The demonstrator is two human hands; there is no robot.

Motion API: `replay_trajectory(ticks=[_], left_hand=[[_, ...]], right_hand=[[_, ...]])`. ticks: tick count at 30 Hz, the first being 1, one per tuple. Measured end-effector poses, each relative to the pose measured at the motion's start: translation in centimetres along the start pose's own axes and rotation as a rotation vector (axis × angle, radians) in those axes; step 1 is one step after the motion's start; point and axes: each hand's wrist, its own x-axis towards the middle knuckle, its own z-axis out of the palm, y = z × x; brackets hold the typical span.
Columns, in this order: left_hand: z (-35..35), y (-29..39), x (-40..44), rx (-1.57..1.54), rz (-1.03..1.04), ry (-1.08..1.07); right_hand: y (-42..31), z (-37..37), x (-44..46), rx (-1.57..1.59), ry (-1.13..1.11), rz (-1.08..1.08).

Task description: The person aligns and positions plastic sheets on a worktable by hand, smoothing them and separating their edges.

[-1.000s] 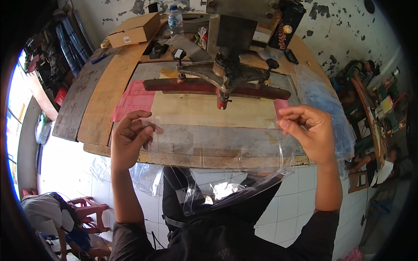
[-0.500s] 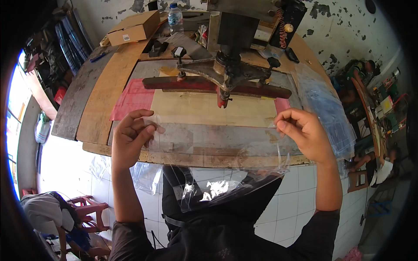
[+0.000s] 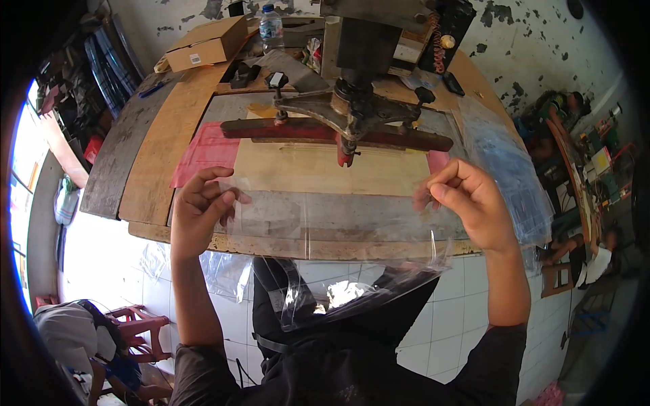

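Note:
A clear plastic sheet (image 3: pixel 338 271) hangs between my hands, over the table's front edge and down toward my lap. My left hand (image 3: pixel 203 210) pinches its upper left corner between thumb and fingers. At the other upper corner, my right hand (image 3: pixel 467 199) is closed in a pinch on the sheet. Beyond the hands, a press head with a red-edged bar (image 3: pixel 305 134) stands over a cream-coloured board (image 3: pixel 305 169). Pink material (image 3: pixel 206 155) shows at the board's left side. The sheet's exact outline is hard to make out because it is see-through.
A stack of clear bluish plastic sheets (image 3: pixel 508 176) lies on the right of the table. A cardboard box (image 3: pixel 206 44), a water bottle (image 3: pixel 271 30) and a dark phone (image 3: pixel 453 84) are at the back. Other people (image 3: pixel 78 331) sit at the lower left and far right.
Both hands stay nearly in place, with the left shifting very slightly left and the right slightly upward. The plastic sheet still hangs between them.

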Motion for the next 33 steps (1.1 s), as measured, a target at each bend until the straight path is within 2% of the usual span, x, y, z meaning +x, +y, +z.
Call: replay_trajectory(ticks=[6,13,18,20,27,33], left_hand=[[-0.2,-0.1,0.1,-0.005,-0.004,-0.010],[1.0,0.8,0.4,-0.006,-0.060,0.012],[2.4,0.9,1.0,0.009,-0.128,0.017],[2.9,0.7,1.3,0.012,-0.138,0.029],[4.8,-0.9,2.2,0.031,-0.179,-0.006],[5.7,-4.4,4.8,0.314,-0.159,-0.047]], right_hand=[[0.0,0.3,-0.1,0.032,0.019,-0.004],[0.7,-0.3,0.4,-0.110,0.126,0.021],[3.4,-1.1,1.0,-0.114,0.201,0.020],[4.0,-1.4,1.0,-0.239,0.274,0.054],[9.0,-2.8,1.6,-0.192,0.290,0.136],[13.3,-3.9,4.8,-0.316,0.255,0.232]])
